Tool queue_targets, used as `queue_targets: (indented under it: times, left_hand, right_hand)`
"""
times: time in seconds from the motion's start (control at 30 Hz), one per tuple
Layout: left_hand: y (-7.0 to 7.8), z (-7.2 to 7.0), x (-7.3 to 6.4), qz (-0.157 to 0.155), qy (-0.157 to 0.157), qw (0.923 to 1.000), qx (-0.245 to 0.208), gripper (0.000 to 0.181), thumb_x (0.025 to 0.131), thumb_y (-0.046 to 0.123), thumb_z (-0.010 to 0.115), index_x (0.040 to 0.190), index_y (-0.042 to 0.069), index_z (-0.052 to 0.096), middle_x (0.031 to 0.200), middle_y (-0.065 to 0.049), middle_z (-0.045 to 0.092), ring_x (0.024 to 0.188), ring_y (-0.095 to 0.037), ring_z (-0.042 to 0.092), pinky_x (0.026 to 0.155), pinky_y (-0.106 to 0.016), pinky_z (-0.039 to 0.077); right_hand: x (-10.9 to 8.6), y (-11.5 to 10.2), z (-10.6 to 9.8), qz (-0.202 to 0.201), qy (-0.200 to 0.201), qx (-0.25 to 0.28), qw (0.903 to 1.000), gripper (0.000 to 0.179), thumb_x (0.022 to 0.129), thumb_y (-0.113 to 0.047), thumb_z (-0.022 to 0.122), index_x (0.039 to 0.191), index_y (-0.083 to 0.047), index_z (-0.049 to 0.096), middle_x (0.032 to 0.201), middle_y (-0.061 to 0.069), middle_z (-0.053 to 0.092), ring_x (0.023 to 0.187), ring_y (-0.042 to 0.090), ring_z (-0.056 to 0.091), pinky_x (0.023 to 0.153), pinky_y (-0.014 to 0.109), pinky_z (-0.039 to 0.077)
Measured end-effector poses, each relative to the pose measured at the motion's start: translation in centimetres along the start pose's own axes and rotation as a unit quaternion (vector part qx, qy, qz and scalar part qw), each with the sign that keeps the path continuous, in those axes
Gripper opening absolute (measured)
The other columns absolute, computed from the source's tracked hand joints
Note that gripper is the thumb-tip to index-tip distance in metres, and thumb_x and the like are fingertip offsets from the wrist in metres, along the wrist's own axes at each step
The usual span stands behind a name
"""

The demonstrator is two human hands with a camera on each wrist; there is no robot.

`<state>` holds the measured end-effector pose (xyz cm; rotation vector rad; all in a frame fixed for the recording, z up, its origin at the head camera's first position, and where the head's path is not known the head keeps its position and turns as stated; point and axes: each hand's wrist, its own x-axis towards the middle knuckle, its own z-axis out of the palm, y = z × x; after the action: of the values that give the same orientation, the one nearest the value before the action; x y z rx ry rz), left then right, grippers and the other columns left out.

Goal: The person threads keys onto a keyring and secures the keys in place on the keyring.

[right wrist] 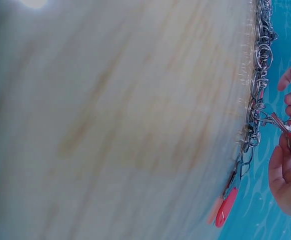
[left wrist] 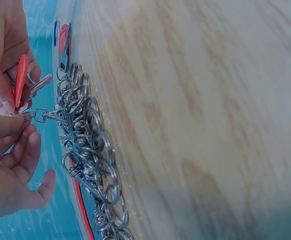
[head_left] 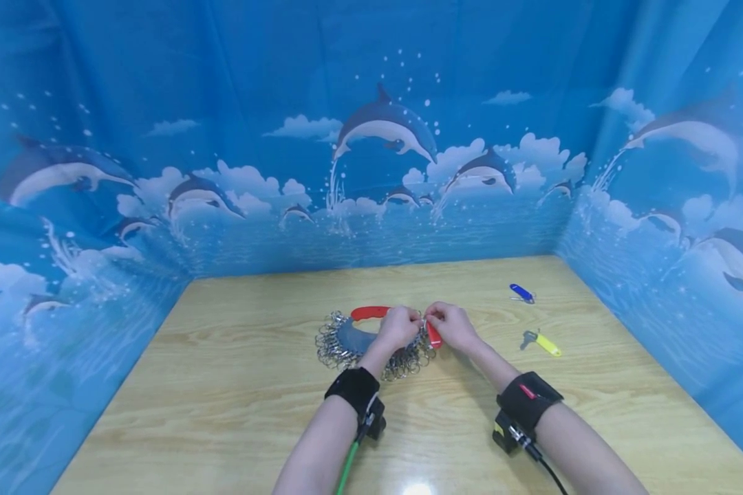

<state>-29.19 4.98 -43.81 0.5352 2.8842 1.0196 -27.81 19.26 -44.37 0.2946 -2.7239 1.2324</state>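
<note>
A large key-ring holder has a curved grey metal plate (head_left: 354, 338), a red handle (head_left: 369, 313) and many metal rings (left wrist: 98, 150) on clips around its edge. Above its right end, my left hand (head_left: 399, 326) pinches a small split ring joined to one clip (left wrist: 44, 115). Close beside it, my right hand (head_left: 450, 324) holds a red key tag (left wrist: 21, 80) with a silver key (left wrist: 39, 86) at that ring. Whether the key is threaded on it, I cannot tell. A second red key tag (right wrist: 226, 206) hangs from the holder's end.
To the right on the wooden table (head_left: 223, 385) lie a blue key tag (head_left: 521, 291) and a yellow key tag (head_left: 548, 345), both with keys. A blue dolphin-print curtain (head_left: 254, 234) surrounds the back and sides.
</note>
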Motion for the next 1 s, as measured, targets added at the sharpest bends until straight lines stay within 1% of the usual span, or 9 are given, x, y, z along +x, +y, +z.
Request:
queue_targets:
  times: [0.13, 0.23, 0.43, 0.7, 0.83, 1.0]
  left_hand:
    - [0.07, -0.08, -0.11, -0.004, 0.003, 1.0, 0.0, 0.046, 0.092, 0.017, 0.056, 0.053, 0.014, 0.033, 0.05, 0.003, 0.02, 0.045, -0.012, 0.021, 0.048, -0.023, 0.021]
    - [0.1, -0.09, -0.17, -0.011, 0.002, 0.9999, -0.005, 0.047, 0.093, 0.017, 0.056, 0.053, 0.014, 0.031, 0.05, 0.003, 0.018, 0.044, -0.012, 0.019, 0.047, -0.024, 0.02]
    - [0.17, -0.1, -0.21, -0.013, 0.005, 0.9999, 0.003, 0.047, 0.092, 0.016, 0.056, 0.052, 0.014, 0.031, 0.049, 0.004, 0.019, 0.043, -0.011, 0.021, 0.047, -0.023, 0.021]
    - [0.3, -0.02, -0.29, -0.022, 0.007, 0.9997, -0.012, 0.047, 0.091, 0.013, 0.056, 0.051, 0.014, 0.031, 0.048, 0.004, 0.019, 0.042, -0.011, 0.022, 0.045, -0.022, 0.022]
    - [0.31, 0.07, -0.22, -0.026, 0.005, 0.9996, -0.012, 0.046, 0.091, 0.014, 0.056, 0.051, 0.014, 0.033, 0.048, 0.004, 0.021, 0.042, -0.011, 0.024, 0.045, -0.022, 0.022]
    - [0.27, 0.03, -0.09, -0.032, -0.002, 0.9993, -0.019, 0.047, 0.093, 0.017, 0.056, 0.052, 0.014, 0.031, 0.048, 0.004, 0.02, 0.041, -0.011, 0.022, 0.044, -0.023, 0.021]
  right_hand:
    - [-0.08, -0.05, 0.07, -0.009, -0.001, -0.001, 1.0, 0.01, 0.088, -0.004, 0.057, 0.093, 0.001, 0.064, 0.086, 0.01, 0.065, 0.073, 0.018, 0.06, 0.066, 0.031, 0.049]
    - [-0.15, -0.14, 0.1, -0.01, 0.001, -0.001, 0.9999, 0.009, 0.088, -0.003, 0.057, 0.093, 0.001, 0.064, 0.086, 0.011, 0.065, 0.072, 0.019, 0.06, 0.067, 0.032, 0.049]
    - [-0.15, -0.18, 0.12, -0.029, 0.007, -0.015, 0.9994, 0.008, 0.087, -0.002, 0.058, 0.091, 0.001, 0.064, 0.084, 0.011, 0.066, 0.072, 0.02, 0.061, 0.067, 0.034, 0.049]
    - [-0.2, -0.01, 0.3, -0.036, 0.01, -0.015, 0.9992, 0.008, 0.086, -0.001, 0.059, 0.091, 0.001, 0.065, 0.084, 0.011, 0.066, 0.073, 0.021, 0.061, 0.068, 0.034, 0.05]
    - [-0.15, 0.11, 0.34, -0.042, 0.012, -0.018, 0.9989, 0.008, 0.086, -0.001, 0.06, 0.09, 0.001, 0.065, 0.085, 0.012, 0.066, 0.075, 0.023, 0.062, 0.07, 0.036, 0.05]
    - [-0.09, -0.05, 0.11, -0.046, 0.01, -0.017, 0.9988, 0.008, 0.086, 0.0, 0.059, 0.092, 0.001, 0.065, 0.087, 0.012, 0.066, 0.077, 0.023, 0.062, 0.07, 0.036, 0.05]
